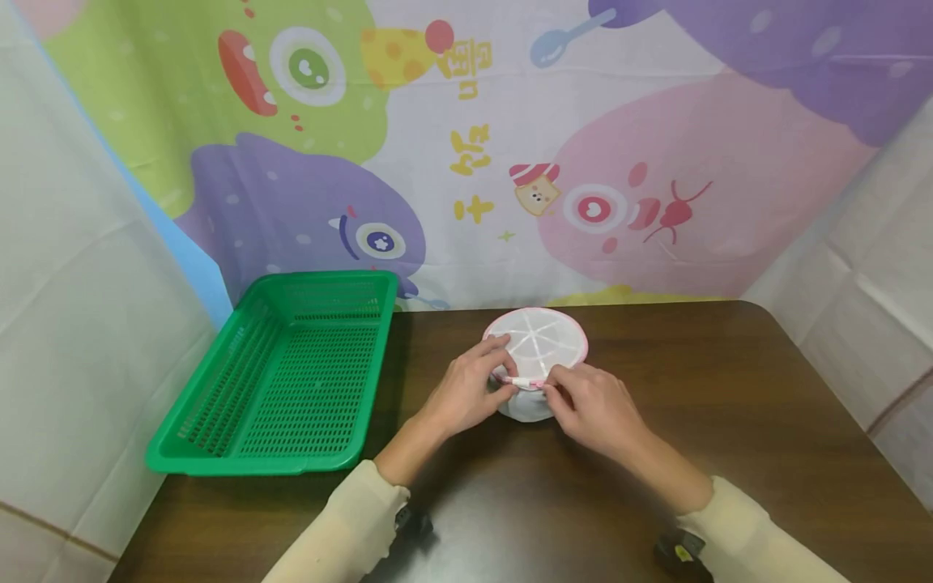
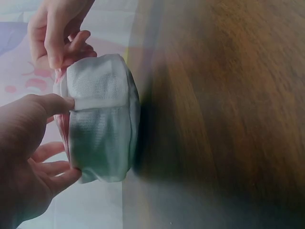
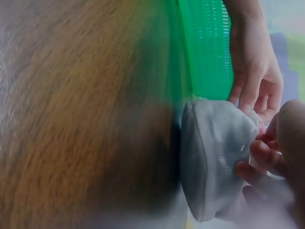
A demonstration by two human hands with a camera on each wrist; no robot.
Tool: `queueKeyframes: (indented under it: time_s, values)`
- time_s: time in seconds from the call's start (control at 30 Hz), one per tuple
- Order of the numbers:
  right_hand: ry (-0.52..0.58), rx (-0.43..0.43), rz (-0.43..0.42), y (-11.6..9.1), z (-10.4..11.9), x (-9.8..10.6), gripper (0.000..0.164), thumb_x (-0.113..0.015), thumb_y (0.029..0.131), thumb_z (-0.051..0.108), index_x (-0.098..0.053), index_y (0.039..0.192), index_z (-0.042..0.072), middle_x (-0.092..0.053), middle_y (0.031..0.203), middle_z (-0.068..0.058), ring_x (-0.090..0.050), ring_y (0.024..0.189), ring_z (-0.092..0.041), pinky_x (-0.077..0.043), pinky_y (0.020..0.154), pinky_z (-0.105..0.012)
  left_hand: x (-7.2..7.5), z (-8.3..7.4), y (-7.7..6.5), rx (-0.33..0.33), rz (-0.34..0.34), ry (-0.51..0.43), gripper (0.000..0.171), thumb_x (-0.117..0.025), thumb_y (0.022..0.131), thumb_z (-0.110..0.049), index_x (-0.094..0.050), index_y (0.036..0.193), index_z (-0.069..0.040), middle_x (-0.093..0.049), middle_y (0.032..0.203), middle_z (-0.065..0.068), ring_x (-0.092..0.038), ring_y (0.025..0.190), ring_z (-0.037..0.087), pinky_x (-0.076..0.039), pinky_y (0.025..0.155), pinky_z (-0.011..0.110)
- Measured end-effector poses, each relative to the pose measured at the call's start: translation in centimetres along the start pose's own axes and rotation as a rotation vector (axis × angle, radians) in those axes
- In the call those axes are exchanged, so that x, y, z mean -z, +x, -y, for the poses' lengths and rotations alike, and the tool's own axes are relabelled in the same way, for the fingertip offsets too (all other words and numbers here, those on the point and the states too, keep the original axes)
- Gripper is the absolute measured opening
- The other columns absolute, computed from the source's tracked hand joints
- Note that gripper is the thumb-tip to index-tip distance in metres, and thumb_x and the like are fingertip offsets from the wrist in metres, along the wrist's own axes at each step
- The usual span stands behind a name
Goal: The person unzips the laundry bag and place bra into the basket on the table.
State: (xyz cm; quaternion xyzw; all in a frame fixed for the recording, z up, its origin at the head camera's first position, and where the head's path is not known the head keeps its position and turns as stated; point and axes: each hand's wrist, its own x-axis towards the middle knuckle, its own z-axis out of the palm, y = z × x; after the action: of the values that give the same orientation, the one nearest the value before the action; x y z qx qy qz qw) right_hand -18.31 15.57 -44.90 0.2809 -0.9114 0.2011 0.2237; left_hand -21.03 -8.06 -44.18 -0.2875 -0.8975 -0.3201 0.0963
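Note:
A round white mesh laundry bag (image 1: 543, 342) with a pink-edged top and white strips crossing its lid stands on the table. My left hand (image 1: 470, 390) grips the near left of its rim; in the left wrist view the thumb presses by a white band on the mesh side (image 2: 100, 129), with other fingers spread along the edge. Close by on the right, my right hand (image 1: 598, 406) pinches the pink zipper edge (image 1: 537, 385) at the front. In the right wrist view the fingers of that hand curl in at the rim, partly hiding the zipper.
A green slotted plastic basket (image 1: 368, 380) stands on the left of the dark wooden table (image 1: 700, 389). Behind the table hangs a curtain (image 1: 466, 243) with cartoon monsters. Pale covered walls (image 1: 875, 267) flank both sides.

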Motion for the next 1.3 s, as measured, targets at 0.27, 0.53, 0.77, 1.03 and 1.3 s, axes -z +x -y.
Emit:
queueKeyframes:
  time_s: [0.27,0.53,0.77,1.03,1.3]
  values:
    - [-0.011,-0.001,0.012,0.2,0.7,-0.2,0.012,-0.081,0.097,0.013,-0.072,0.090,0.014,-0.061,0.067,0.004,-0.056,0.063,-0.012,-0.044,0.056,-0.029,-0.2,-0.5,0.0,-0.001,0.035,-0.014,0.019,-0.090,0.097,-0.017,-0.074,0.107,-0.014,-0.064,0.166,0.017,-0.060,0.155,0.046,-0.062,0.114,0.057]
    - [-0.014,-0.014,0.028,0.1,0.9,-0.2,0.011,-0.081,0.098,0.014,-0.073,0.091,0.014,-0.060,0.066,0.004,-0.052,0.062,-0.010,-0.042,0.057,-0.027,-0.2,-0.6,-0.2,-0.010,0.045,0.013,0.015,-0.087,0.099,-0.016,-0.074,0.106,-0.016,-0.063,0.166,0.017,-0.065,0.152,0.042,-0.062,0.114,0.057]
    - [-0.020,0.009,-0.004,0.0,0.6,-0.3,0.014,-0.082,0.097,0.012,-0.070,0.088,0.014,-0.059,0.066,0.004,-0.052,0.062,-0.011,-0.042,0.057,-0.028,0.1,-0.1,-0.2,-0.074,0.036,-0.005,0.015,-0.087,0.098,-0.013,-0.074,0.104,-0.012,-0.066,0.162,0.021,-0.065,0.152,0.040,-0.062,0.114,0.056]
    - [-0.006,0.003,-0.016,0.0,0.7,-0.3,0.016,-0.081,0.096,0.010,-0.069,0.087,0.014,-0.058,0.067,0.005,-0.051,0.064,-0.009,-0.042,0.058,-0.027,0.0,0.2,-0.2,-0.061,0.040,-0.024,0.016,-0.088,0.098,-0.014,-0.073,0.105,-0.012,-0.065,0.163,0.020,-0.064,0.154,0.040,-0.064,0.111,0.053]
    - [-0.010,0.007,-0.007,0.2,1.3,-0.2,0.014,-0.080,0.097,0.012,-0.070,0.088,0.013,-0.059,0.067,0.004,-0.052,0.063,-0.011,-0.042,0.057,-0.027,-0.1,-0.3,0.0,-0.034,0.036,-0.026,0.019,-0.090,0.097,-0.018,-0.073,0.105,-0.014,-0.064,0.164,0.019,-0.063,0.155,0.040,-0.060,0.119,0.055]
